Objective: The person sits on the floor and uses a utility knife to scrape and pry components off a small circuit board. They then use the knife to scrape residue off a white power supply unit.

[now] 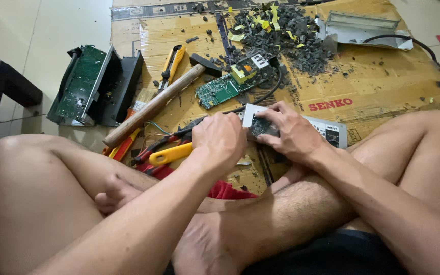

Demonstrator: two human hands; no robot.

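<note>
My left hand point(220, 140) is clenched in a fist around a yellow-handled tool point(171, 154), whose handle sticks out to the left; its tip is hidden by the hand. My right hand point(287, 133) presses down on a flat grey-white electronic unit point(327, 130) lying on the cardboard point(383, 81), fingers spread over its dark open end. The two hands are close together above my crossed legs.
A wooden-handled hammer point(154, 104), a green circuit board point(220, 90), a yellow utility knife point(171, 65) and red-handled pliers point(151, 146) lie near. Black debris point(281, 33) is piled at the back. A black casing with a board point(95, 86) stands left, a metal tray point(362, 28) right.
</note>
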